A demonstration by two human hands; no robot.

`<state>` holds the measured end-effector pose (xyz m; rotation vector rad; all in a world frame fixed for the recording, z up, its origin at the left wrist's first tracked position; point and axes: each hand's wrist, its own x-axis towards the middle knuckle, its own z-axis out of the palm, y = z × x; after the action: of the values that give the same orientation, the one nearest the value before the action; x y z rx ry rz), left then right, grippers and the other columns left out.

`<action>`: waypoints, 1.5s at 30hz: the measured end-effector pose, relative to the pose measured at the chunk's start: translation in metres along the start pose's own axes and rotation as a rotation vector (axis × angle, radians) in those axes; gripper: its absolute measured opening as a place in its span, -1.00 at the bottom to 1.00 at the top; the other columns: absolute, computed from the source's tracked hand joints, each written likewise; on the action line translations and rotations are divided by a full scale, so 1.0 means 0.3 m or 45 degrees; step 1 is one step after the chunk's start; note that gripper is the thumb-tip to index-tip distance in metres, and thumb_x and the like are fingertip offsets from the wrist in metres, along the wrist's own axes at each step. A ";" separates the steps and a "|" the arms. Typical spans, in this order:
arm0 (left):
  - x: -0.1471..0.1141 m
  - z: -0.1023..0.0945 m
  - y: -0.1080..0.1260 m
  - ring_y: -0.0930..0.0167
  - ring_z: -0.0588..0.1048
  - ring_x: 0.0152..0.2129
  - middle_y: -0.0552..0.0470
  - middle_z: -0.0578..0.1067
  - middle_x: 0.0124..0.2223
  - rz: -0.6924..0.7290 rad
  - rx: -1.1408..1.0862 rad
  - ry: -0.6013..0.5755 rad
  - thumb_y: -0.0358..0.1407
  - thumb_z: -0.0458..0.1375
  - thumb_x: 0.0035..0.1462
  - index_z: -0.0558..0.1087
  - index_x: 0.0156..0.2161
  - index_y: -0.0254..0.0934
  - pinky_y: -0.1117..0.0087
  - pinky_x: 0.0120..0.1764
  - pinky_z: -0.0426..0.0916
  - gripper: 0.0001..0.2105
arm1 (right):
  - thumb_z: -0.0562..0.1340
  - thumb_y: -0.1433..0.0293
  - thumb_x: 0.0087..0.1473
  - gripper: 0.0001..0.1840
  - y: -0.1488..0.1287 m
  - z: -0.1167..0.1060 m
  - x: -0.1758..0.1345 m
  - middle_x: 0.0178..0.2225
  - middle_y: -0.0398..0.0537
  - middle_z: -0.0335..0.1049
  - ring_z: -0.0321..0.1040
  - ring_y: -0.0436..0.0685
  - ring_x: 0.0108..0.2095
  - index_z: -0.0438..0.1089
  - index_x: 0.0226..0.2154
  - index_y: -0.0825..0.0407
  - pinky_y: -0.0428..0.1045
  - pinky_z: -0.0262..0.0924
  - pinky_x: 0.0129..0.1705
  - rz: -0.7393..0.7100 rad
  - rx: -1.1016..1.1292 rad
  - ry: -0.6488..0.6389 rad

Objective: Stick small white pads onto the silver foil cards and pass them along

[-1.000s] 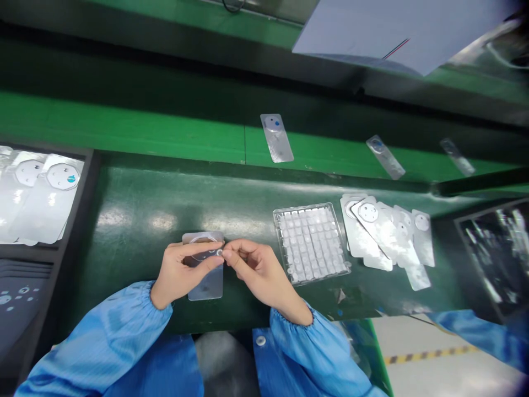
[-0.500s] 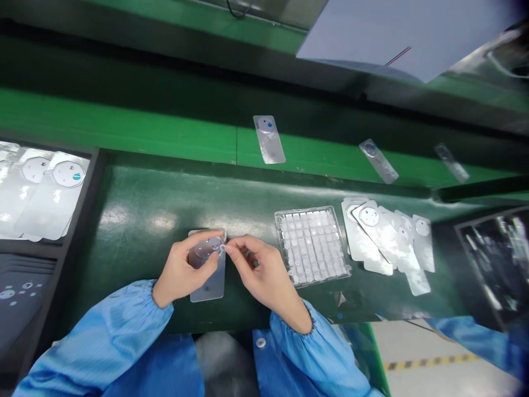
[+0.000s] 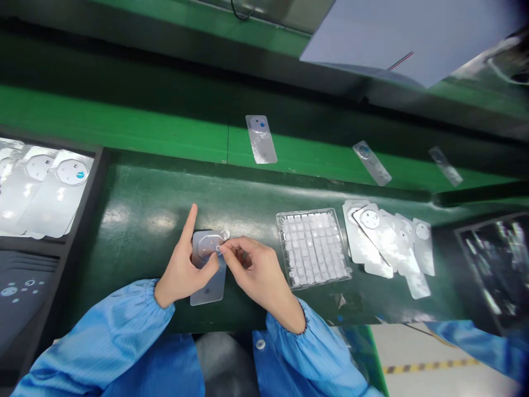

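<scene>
A thin silvery rounded plate [image 3: 210, 293] with an octagonal marked patch near its top lies flat on the green bench in front of me. My left hand [image 3: 182, 273] rests at its left edge. Its index finger points up and away from the thumb, whose tip is over the plate. Just right of that thumb, my right hand [image 3: 262, 270] pinches a small pale round piece [image 3: 219, 249] over the patch; fingertips partly cover it. A small clear tab [image 3: 225, 234] shows at the plate's top right corner.
A clear tray [image 3: 314, 248] of small pale pieces stands right of my right hand. Beyond it lies a loose pile of plates [image 3: 388, 237]. More plates [image 3: 58, 187] fill a dark rack at left. Single plates, one a silvery plate [image 3: 262, 146], stand along the green back ledge.
My left index finger has lifted off the plate's top and now points up. My right fingertips have shifted slightly left and down with the small piece.
</scene>
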<state>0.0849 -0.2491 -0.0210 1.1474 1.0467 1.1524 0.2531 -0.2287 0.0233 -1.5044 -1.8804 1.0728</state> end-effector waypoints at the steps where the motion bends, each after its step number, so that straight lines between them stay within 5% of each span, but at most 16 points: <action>1: 0.000 0.000 0.001 0.53 0.39 -0.50 0.17 0.44 -0.38 -0.014 -0.004 0.000 -0.39 0.22 0.25 -0.31 0.52 -0.16 0.54 -0.33 0.41 -0.05 | 0.22 0.29 0.30 -0.79 -0.001 0.003 0.000 -0.44 -0.11 0.48 0.32 0.05 -0.51 0.49 -0.35 0.00 -0.04 0.25 -0.43 -0.004 -0.005 0.014; 30: -0.006 -0.010 -0.002 0.50 0.49 -0.42 0.05 0.55 -0.25 -0.099 -0.171 -0.003 -0.33 0.26 0.26 -0.26 0.52 -0.15 0.52 -0.28 0.46 -0.07 | 0.27 0.30 0.28 -0.82 -0.017 0.023 -0.008 -0.49 -0.13 0.48 0.34 0.03 -0.55 0.49 -0.35 0.00 -0.06 0.22 -0.46 -0.011 -0.099 0.153; 35: 0.013 -0.023 0.018 0.49 0.49 -0.43 0.07 0.56 -0.28 -0.254 -0.263 0.025 -0.28 0.34 0.21 -0.09 0.50 -0.21 0.52 -0.30 0.43 -0.08 | 0.31 0.20 0.24 -0.69 -0.010 0.020 0.015 -0.63 -0.26 0.29 0.20 -0.03 -0.62 0.37 -0.47 0.00 -0.09 0.08 -0.53 0.108 0.069 0.113; 40: 0.052 -0.025 0.010 0.37 0.61 -0.29 -0.04 0.62 -0.16 -0.520 -0.428 0.142 -0.19 0.46 0.07 0.27 0.35 -0.29 0.44 -0.21 0.48 -0.20 | 0.18 0.02 0.32 -0.62 0.098 0.036 0.026 -0.63 -0.31 0.23 0.18 -0.02 -0.64 0.28 -0.32 -0.03 -0.11 0.05 -0.58 0.228 0.561 -0.047; 45: 0.060 -0.024 0.023 0.20 0.67 -0.31 -0.08 0.63 -0.21 -0.644 -0.572 0.136 -0.18 0.52 -0.07 0.41 0.01 -0.32 0.32 -0.29 0.56 -0.41 | 0.16 0.02 0.36 -0.63 0.230 0.067 -0.047 -0.66 -0.34 0.18 0.10 -0.05 -0.68 0.24 -0.29 -0.04 -0.14 -0.07 -0.64 0.212 0.906 0.358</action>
<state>0.0793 -0.2301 -0.0156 0.4356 1.0139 0.9754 0.2802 -0.2421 -0.0435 -1.2998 -1.0290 1.3343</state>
